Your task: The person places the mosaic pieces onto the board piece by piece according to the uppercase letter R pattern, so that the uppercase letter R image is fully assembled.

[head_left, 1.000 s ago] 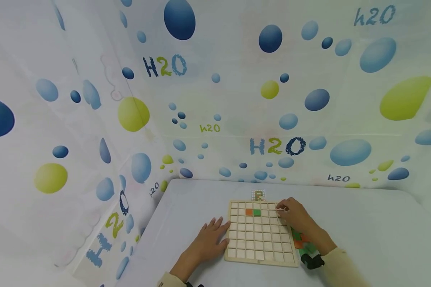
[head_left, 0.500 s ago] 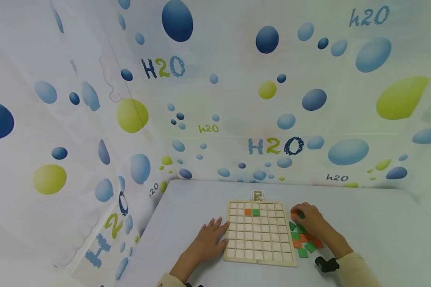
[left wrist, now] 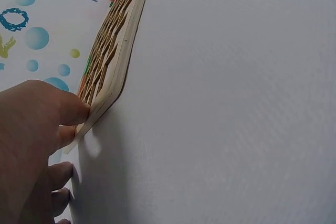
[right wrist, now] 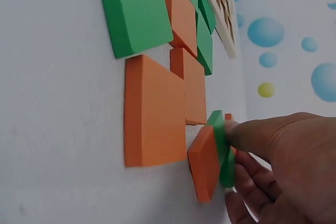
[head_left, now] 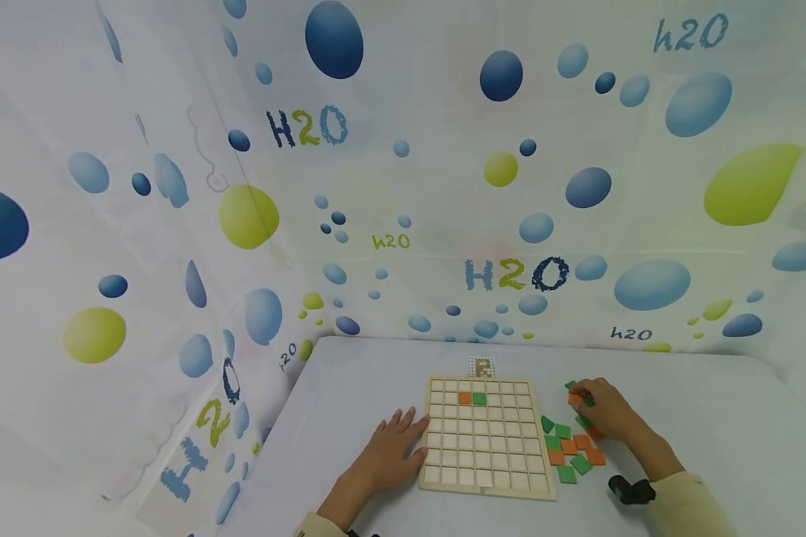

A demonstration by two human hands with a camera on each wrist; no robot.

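A square wooden grid board [head_left: 481, 444] lies on the table. An orange tile [head_left: 465, 398] and a green tile [head_left: 480, 399] sit side by side in its second row. My left hand [head_left: 392, 451] rests at the board's left edge, fingers spread, thumb and fingertip touching the rim in the left wrist view. Right of the board, my right hand [head_left: 607, 410] pinches an orange tile [head_left: 575, 400] among loose tiles. The right wrist view has the thumb [right wrist: 247, 132] against the stack, beside a green tile [right wrist: 216, 129] and a tilted orange one [right wrist: 203, 163]; the fingers partly hide the rest.
Several loose green and orange tiles [head_left: 568, 447] lie scattered along the board's right side. A small printed pattern card [head_left: 481, 365] lies behind the board's far edge. A patterned sheet [head_left: 443, 186] hangs behind the white table [head_left: 349, 373].
My right hand has gone from over the board's right edge to the tile pile, then farther right, with an orange and a green tile shifting along. The left hand stays put.
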